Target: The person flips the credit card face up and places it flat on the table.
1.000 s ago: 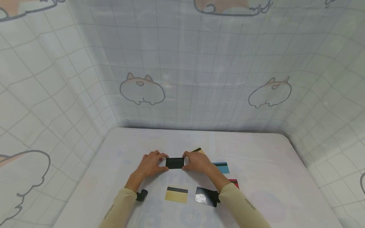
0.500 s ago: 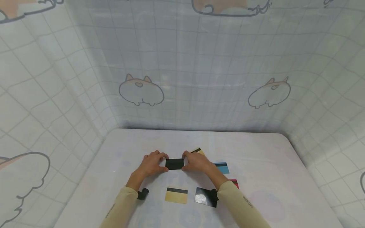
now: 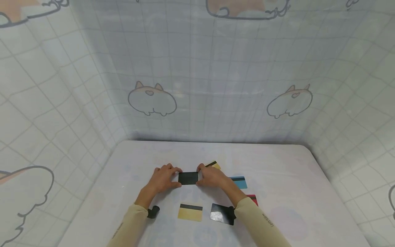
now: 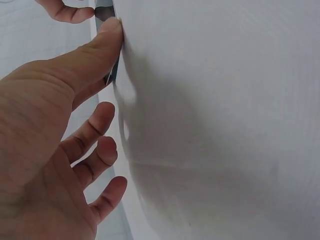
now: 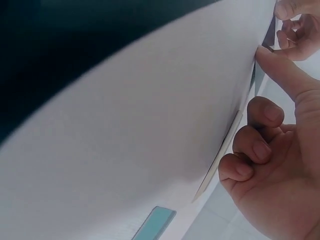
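Observation:
Between the two hands is a black card [image 3: 188,178], pinched at its short edges over the middle of the table. My left hand [image 3: 163,178] grips the left edge with thumb and index finger, and its other fingers are loosely bent in the left wrist view. The right hand [image 3: 212,176] holds the opposite edge the same way; its remaining fingers curl toward the palm in the right wrist view. Partly hidden behind the right hand lies a yellow card [image 3: 214,165] with a dark stripe. In the left wrist view, the black card [image 4: 104,13] shows only nearly edge-on.
Nearer the front lie another striped yellow card [image 3: 190,213] and a glossy dark card [image 3: 219,214]. A blue card [image 3: 240,182] and a red card [image 3: 253,198] are partly covered by the right arm. A white table [image 3: 287,178] carries everything, with a patterned curtain [image 3: 222,103] behind.

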The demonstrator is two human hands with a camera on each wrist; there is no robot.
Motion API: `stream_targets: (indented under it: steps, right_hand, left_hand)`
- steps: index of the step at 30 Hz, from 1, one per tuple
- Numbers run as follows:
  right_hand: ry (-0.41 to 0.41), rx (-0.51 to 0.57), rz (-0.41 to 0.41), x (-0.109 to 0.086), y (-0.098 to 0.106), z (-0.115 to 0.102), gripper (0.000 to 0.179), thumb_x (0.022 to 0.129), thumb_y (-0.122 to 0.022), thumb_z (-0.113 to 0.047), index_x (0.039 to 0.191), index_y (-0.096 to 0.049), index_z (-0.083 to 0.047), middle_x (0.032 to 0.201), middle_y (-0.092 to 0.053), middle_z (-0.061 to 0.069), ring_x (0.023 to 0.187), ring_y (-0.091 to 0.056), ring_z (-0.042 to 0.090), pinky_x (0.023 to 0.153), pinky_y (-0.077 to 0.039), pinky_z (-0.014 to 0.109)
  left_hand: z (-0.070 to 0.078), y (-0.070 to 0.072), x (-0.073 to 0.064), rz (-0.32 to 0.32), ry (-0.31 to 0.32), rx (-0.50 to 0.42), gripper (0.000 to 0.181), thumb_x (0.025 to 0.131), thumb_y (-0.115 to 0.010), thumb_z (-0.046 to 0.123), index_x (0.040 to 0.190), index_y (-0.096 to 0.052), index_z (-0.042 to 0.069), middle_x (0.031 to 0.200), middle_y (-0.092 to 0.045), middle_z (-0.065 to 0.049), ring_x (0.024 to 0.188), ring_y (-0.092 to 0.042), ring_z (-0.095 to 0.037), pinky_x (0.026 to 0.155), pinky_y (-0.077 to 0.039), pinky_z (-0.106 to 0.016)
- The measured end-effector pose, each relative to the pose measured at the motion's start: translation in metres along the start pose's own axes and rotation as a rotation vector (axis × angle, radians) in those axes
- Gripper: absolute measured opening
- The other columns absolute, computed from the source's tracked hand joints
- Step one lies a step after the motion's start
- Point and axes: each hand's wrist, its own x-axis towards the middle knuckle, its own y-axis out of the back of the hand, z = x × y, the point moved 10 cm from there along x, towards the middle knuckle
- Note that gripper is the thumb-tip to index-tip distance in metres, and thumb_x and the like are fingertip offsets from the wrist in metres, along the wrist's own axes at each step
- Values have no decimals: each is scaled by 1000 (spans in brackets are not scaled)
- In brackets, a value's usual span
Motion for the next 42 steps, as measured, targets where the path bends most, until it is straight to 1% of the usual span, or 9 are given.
stream_targets:
  steps: [4,8,11,16,21,25,30,34,42]
  right_hand:
    - [14,9,12,-1,1,-1,59,84,-80,-43,130,-53,-20,84,-62,-3,71,-55,15,67,-46,33]
    - [31,7,21,-1,2,-1,58,84,-79,-44,130,-52,-21,84,-62,-3,69,-55,13,66,-46,32]
    - [37,5,17,-1,1,0,58,84,-79,-44,130,-52,-21,79,-61,-3,66,-53,13,63,-45,31]
    - [40,-1,18,1,-1,4,56,85,-77,-45,131,-52,-23,70,-56,-4,61,-50,12,60,-42,30]
    - [48,8,23,2,0,4,56,85,-77,-44,131,-53,-24,69,-55,-4,60,-50,12,60,-42,31]
    - [51,13,26,1,1,4,58,85,-77,-47,133,-53,-24,69,-54,-4,61,-50,12,61,-42,31]
    - [72,2,45,0,2,3,64,84,-77,-51,136,-52,-24,72,-56,-6,64,-51,12,62,-43,31]
    - [79,-17,56,-1,3,3,67,82,-78,-52,137,-52,-24,81,-61,-7,69,-54,12,65,-45,31]
    - [72,-10,64,-5,6,2,66,82,-78,-53,136,-53,-25,88,-64,-7,73,-56,12,68,-47,32]
  left_hand:
    - [-1,2,0,5,-8,2,59,72,-88,48,124,-68,30,98,-56,5,95,-54,-16,90,-41,-51]
    - [1,5,0,24,-38,-29,58,71,-89,47,122,-67,30,100,-56,6,95,-55,-16,90,-40,-49]
    - [2,7,1,39,-54,-39,57,71,-89,47,121,-68,30,101,-56,6,96,-56,-16,91,-39,-49]
    - [3,9,1,48,-56,-22,55,73,-87,49,121,-69,30,100,-56,6,97,-56,-16,92,-38,-49]
    - [4,11,1,65,-68,-4,56,73,-86,52,122,-70,30,99,-55,6,96,-56,-16,91,-39,-49]
    - [4,13,1,79,-73,-2,57,73,-86,53,123,-70,30,99,-55,6,97,-56,-17,91,-39,-49]
    - [3,14,0,81,-74,-22,58,73,-85,55,124,-70,32,100,-56,5,96,-56,-16,93,-39,-48]
    - [4,15,0,91,-84,-31,58,73,-85,56,124,-69,33,99,-56,6,95,-56,-14,92,-40,-47]
    - [5,16,-2,103,-91,-31,59,74,-84,56,125,-68,33,97,-56,6,92,-55,-14,89,-41,-47]
